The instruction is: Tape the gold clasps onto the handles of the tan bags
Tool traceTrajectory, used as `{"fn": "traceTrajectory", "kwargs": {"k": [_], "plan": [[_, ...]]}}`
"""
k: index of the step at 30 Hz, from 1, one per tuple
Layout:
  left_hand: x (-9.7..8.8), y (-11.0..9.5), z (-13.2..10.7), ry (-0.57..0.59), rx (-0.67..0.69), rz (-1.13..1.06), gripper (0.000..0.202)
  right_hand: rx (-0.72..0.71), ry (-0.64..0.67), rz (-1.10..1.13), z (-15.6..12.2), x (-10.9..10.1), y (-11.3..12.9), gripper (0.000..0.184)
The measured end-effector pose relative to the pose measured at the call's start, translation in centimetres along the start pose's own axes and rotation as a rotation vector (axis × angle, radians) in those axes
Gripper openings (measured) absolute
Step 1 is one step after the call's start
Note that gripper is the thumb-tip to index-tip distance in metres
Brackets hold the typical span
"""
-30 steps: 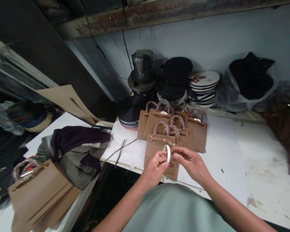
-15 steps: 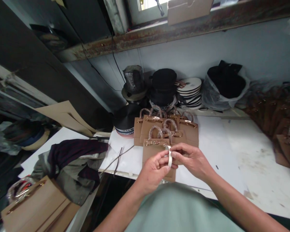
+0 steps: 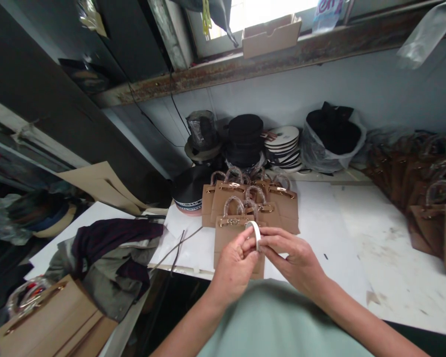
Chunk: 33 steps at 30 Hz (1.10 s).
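A narrow white ring that looks like a roll of tape (image 3: 256, 237) stands on edge between my hands. My left hand (image 3: 235, 265) grips it from the left, fingers bent through or behind the ring. From the right, my right hand (image 3: 292, 253) pinches its edge with thumb and fingertips. Right under the hands is a brown handbag (image 3: 223, 243) with gold hardware and a plastic-wrapped handle; its right part is hidden by my hands. Several similar brown bags (image 3: 286, 210) stand just behind it on the table (image 3: 319, 213).
Black strap rolls (image 3: 188, 186) and a stack of white-sided spools (image 3: 282, 144) line the wall. More brown bags (image 3: 397, 183) crowd the right side. At left lie a grey jacket (image 3: 104, 267) and another brown bag (image 3: 55, 317). Thin dark strips (image 3: 178, 248) lie near the table's front edge.
The view has shifted slightly, showing more of the window. The white roll has turned to show more of its ring, and my right fingers have moved lower along its edge.
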<state>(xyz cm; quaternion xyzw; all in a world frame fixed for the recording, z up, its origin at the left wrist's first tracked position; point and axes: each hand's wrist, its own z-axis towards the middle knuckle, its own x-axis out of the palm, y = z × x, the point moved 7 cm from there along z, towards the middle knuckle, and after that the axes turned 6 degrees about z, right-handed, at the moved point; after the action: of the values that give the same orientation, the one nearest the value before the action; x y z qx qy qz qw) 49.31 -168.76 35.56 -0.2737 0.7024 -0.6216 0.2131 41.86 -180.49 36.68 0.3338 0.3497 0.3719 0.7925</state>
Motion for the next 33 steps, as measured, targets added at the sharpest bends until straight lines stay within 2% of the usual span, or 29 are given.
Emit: {"fn": "traceTrajectory", "kwargs": {"k": [7,14,18,21,25,28,33], "plan": [[0.9,0.6,-0.4,-0.044,0.007,-0.049,0.063,-0.059,-0.013,-0.123,-1.4,-0.4,-0.1,0.018],[1.2,0.6,-0.5,-0.034,-0.002,-0.039,0.062,-0.079,0.074,-0.163,-1.4,-0.4,-0.1,0.015],[1.1,0.3,-0.7,-0.033,0.012,-0.032,0.062,-0.010,0.105,-0.075,-1.2,-0.6,0.2,0.012],[1.0,0.4,-0.8,-0.043,0.012,0.020,0.062,0.046,0.025,-0.036,-1.0,-1.2,0.1,0.009],[0.7,0.6,-0.5,-0.062,0.030,0.097,0.063,-0.095,-0.027,-0.200,-0.5,-1.3,0.6,0.018],[0.4,0.5,0.0,-0.085,0.030,0.160,0.062,-0.207,-0.021,-0.369,-0.2,-0.9,0.9,0.016],[-0.1,0.0,0.7,-0.111,0.042,0.294,0.062,-0.181,0.052,-0.448,1.1,0.2,0.9,0.009]]}}
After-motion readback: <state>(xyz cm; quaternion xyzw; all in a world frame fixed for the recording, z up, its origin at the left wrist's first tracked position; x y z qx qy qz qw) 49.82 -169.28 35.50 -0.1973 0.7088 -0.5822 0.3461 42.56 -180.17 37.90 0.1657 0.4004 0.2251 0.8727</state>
